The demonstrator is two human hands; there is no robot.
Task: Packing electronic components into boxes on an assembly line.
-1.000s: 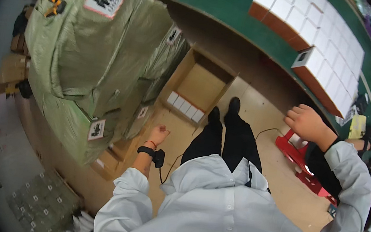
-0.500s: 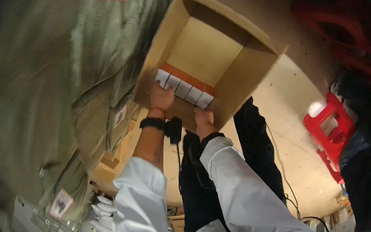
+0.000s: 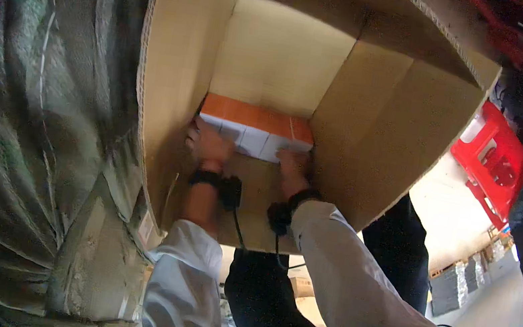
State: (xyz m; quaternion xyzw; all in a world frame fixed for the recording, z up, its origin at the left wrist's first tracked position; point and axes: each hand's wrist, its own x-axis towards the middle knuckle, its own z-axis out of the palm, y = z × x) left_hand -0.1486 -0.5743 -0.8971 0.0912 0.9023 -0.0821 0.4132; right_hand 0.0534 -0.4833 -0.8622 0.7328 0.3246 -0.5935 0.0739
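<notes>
A large open cardboard carton (image 3: pixel 378 106) tips toward me, and both my hands reach down inside it. Low in the carton sits a row of several small white boxes with orange tops (image 3: pixel 256 129), pressed side by side. My left hand (image 3: pixel 211 146) grips the row's left end with curled fingers. At the opposite end my right hand (image 3: pixel 292 168) holds the row's front corner, its fingers partly hidden. The row lies against the carton's far inner side.
Dark green sheeting (image 3: pixel 53 153) hangs along the left. A red plastic stool (image 3: pixel 495 161) stands at the right, beside dark clothing. Black straps with small modules and cables circle both wrists. Dark trouser legs (image 3: pixel 261 299) show below the carton.
The carton fills more of the view as I lean closer. My hands and the row of small boxes have gone deeper into it, still together.
</notes>
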